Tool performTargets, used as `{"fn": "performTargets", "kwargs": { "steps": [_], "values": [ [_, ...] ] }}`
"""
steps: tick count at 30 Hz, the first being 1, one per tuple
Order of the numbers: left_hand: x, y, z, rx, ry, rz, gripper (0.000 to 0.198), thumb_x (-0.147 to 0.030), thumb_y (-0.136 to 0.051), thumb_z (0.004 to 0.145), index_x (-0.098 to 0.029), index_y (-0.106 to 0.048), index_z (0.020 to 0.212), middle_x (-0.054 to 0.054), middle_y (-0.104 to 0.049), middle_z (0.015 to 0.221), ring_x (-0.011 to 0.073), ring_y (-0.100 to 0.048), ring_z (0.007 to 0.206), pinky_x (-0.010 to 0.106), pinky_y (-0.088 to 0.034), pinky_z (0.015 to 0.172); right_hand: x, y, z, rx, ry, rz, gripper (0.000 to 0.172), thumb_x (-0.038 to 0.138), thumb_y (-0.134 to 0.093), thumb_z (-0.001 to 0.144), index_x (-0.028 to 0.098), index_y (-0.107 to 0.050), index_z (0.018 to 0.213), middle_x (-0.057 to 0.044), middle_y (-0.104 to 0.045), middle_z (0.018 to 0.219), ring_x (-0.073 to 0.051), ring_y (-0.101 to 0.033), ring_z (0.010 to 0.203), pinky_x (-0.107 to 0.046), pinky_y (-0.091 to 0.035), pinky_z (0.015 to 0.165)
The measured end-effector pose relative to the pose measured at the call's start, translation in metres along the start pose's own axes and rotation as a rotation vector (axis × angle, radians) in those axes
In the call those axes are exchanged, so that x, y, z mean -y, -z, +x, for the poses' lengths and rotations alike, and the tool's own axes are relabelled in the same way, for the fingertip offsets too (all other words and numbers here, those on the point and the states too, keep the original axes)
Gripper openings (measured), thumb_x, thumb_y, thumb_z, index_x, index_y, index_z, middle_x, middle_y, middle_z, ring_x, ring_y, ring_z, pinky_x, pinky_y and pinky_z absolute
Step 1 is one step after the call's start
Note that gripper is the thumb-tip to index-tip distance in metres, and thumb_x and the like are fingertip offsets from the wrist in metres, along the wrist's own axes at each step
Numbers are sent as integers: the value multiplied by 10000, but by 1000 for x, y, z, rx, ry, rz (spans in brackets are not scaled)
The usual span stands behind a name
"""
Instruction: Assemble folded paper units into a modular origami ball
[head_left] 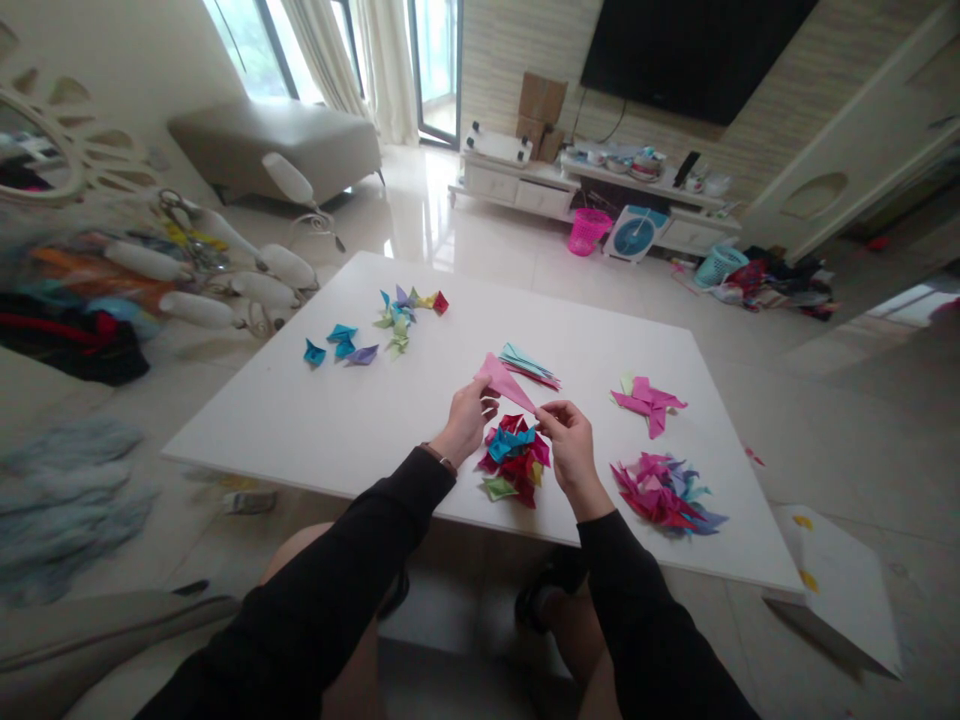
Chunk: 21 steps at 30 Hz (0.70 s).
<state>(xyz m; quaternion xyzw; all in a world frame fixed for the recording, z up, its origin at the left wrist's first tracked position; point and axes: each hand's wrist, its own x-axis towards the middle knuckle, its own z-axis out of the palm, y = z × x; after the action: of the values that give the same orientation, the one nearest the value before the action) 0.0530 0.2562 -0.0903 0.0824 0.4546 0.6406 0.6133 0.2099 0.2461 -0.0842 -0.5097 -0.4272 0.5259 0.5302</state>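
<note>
A pink folded paper triangle (507,383) is held up between my two hands above the white table (420,400). My left hand (466,418) pinches its wide left end, and my right hand (568,440) pinches the narrow tip at its right. Just beyond the triangle lies a stack of folded paper strips (529,364), light blue on top and pink beneath. Below the triangle, between my forearms, sits a heap of small folded paper pieces (514,458) in red, blue, yellow and green.
Pink pinwheel-like folded paper (651,404) and a pile of pink and purple pieces (664,492) lie on the right. Blue and purple pieces (343,342) and a multicoloured cluster (401,313) lie at left. A lamp with white shades (262,275) stands beyond the left edge.
</note>
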Motion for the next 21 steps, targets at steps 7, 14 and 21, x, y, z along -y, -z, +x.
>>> {"fn": "performTargets", "kwargs": {
  "steps": [7, 14, 21],
  "values": [
    [1, 0, -3, 40, -1, 31, 231, -299, -772, 667, -153, -611, 746, 6, -616, 729, 84, -487, 572, 252, -382, 588, -3, 2, 0, 3, 18, -22, 271, 357, -837, 645, 198, -654, 766, 26, -634, 712, -132, -569, 634, -284, -444, 625],
    [2, -2, -5, 78, 16, 33, 272, -308, -823, 637, -149, -622, 730, 14, -632, 745, 80, -494, 582, 250, -381, 596, -4, 1, 1, 13, 21, -38, 276, 379, -825, 675, 197, -640, 770, 32, -627, 700, -123, -570, 626, -273, -454, 628],
    [0, -2, -5, 42, 28, 22, 286, -317, -824, 654, -150, -611, 746, 4, -609, 709, 83, -506, 593, 242, -390, 604, -5, -1, -1, 41, -5, -17, 311, 394, -845, 656, 196, -631, 765, 3, -674, 686, -140, -607, 614, -277, -476, 603]
  ]
}}
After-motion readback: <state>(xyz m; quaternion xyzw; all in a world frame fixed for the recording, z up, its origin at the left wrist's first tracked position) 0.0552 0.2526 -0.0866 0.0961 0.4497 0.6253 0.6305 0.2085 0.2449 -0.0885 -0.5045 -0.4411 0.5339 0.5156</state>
